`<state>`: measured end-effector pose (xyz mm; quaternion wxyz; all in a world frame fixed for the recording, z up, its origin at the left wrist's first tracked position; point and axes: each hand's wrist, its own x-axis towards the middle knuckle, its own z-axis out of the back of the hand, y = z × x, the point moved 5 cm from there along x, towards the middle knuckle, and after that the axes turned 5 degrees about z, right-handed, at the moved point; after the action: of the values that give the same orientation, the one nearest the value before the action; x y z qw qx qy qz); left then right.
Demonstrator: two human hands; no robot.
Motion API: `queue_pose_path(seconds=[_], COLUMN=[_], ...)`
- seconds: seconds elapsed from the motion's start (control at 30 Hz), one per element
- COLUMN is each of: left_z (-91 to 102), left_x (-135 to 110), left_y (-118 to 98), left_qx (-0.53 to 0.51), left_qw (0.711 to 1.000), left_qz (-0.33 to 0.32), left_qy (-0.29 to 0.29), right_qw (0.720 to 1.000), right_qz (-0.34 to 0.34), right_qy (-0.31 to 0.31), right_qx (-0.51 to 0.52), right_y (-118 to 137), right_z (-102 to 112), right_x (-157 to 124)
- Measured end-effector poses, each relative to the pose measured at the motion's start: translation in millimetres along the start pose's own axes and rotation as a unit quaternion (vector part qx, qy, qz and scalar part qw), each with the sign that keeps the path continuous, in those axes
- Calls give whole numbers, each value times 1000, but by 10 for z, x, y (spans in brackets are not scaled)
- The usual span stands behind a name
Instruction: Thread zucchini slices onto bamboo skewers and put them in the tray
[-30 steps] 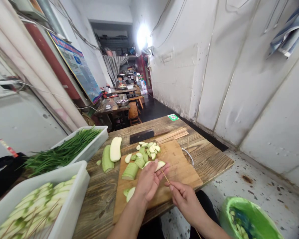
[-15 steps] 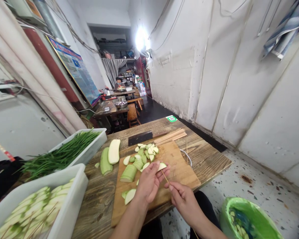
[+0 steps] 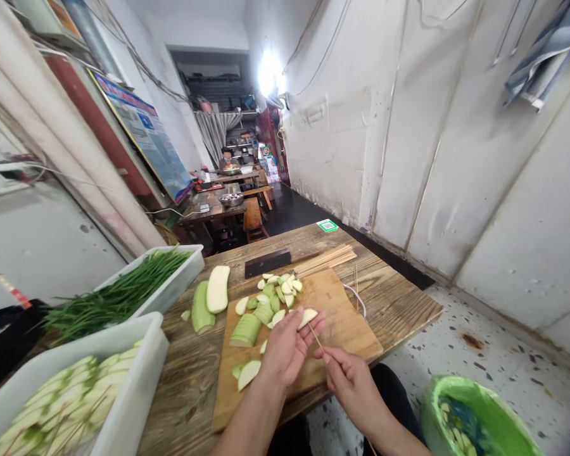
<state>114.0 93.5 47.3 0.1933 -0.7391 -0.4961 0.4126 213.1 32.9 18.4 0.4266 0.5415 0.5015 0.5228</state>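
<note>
My left hand (image 3: 284, 349) hovers over a wooden cutting board (image 3: 342, 323) and pinches a pale zucchini slice (image 3: 307, 316) at its fingertips. A thin bamboo skewer (image 3: 315, 337) is pinched in my right hand (image 3: 349, 380), its tip pointing up at that slice. More zucchini slices (image 3: 278, 288) lie heaped at the board's far end. A sliced zucchini chunk (image 3: 245, 329) and a loose slice (image 3: 247, 373) rest on the board to the left of my hand.
Two zucchini halves (image 3: 209, 297) lie on the wooden table (image 3: 399, 297). A cleaver (image 3: 268, 261) and a skewer bundle (image 3: 327, 258) sit behind the board. White trays hold chives (image 3: 118, 294) and skewered zucchini (image 3: 61, 399). A green-lined bin (image 3: 475, 418) stands on the floor. A person sits far back.
Both hands hold nearly the same pose. The slice at my left fingertips has shifted slightly against the skewer tip, and the view has drifted a little.
</note>
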Motion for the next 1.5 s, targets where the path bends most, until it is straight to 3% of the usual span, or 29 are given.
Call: queue_pose_path(seconds=[0.67, 1.0, 1.27, 1.5], left_z=[-38, -89, -150, -153], left_x=[-19, -63, -103, -78], left_y=[82, 163, 129, 177], left_qx=[21, -59, 0, -4], left_qw=[999, 994, 1000, 1000], left_qz=[4, 82, -4, 5], left_qy=[30, 32, 13, 26], right_qw=[1000, 998, 998, 998], right_qz=[12, 46, 52, 45], right_qy=[-11, -31, -15, -35], right_qx=[-11, -23, -8, -2], right_y=[30, 146, 156, 114], right_z=[4, 12, -24, -27], right_x=[-29, -11, -33, -48])
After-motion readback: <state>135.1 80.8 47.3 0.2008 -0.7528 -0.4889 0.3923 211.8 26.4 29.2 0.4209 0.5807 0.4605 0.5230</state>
